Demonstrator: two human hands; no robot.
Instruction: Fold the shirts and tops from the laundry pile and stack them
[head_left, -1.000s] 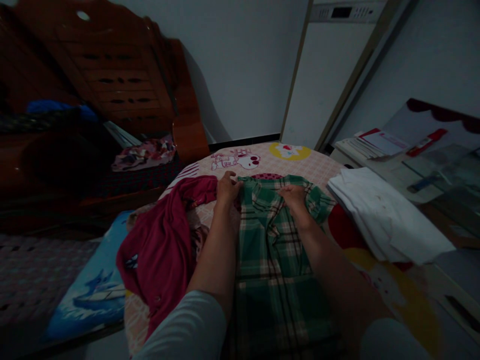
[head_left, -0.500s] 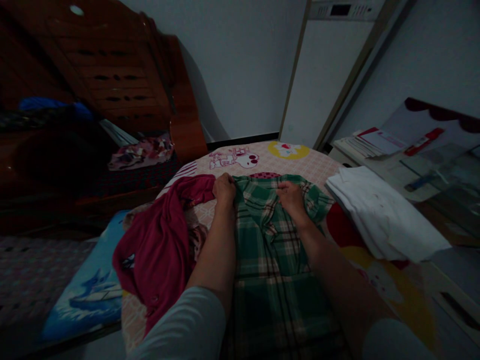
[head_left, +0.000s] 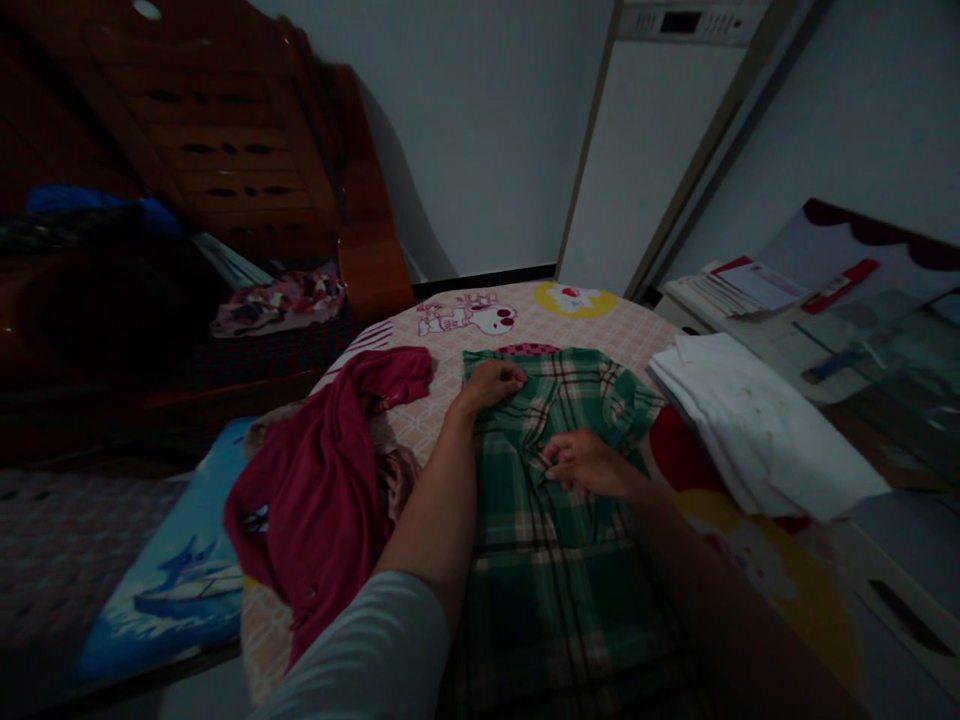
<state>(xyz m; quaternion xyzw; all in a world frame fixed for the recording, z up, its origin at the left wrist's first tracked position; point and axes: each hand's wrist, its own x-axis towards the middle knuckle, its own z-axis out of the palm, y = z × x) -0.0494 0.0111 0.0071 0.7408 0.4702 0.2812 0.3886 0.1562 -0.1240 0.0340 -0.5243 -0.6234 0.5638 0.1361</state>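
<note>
Nearest to the person, a green plaid garment is lying lengthwise on a round table with a patterned cloth, its lower part reaching toward the person. Over its middle, the right hand is bending its fingers at a crumpled fold; half a second ago it was touching higher, near the top edge, so it is now resting closer to the body. Whether these fingers are pinching the cloth, I cannot tell. On the left, a dark red garment is lying bunched, and on the right a folded white cloth is lying at the table's side; both are keeping their places. Farther, the left hand is curving its fingers over the upper part of the plaid garment. Before, it was touching the upper left corner; now it is leaving that corner uncovered and staying more inward. Its grip I also cannot tell. Behind the table, a wooden bench is standing on the left.
</note>
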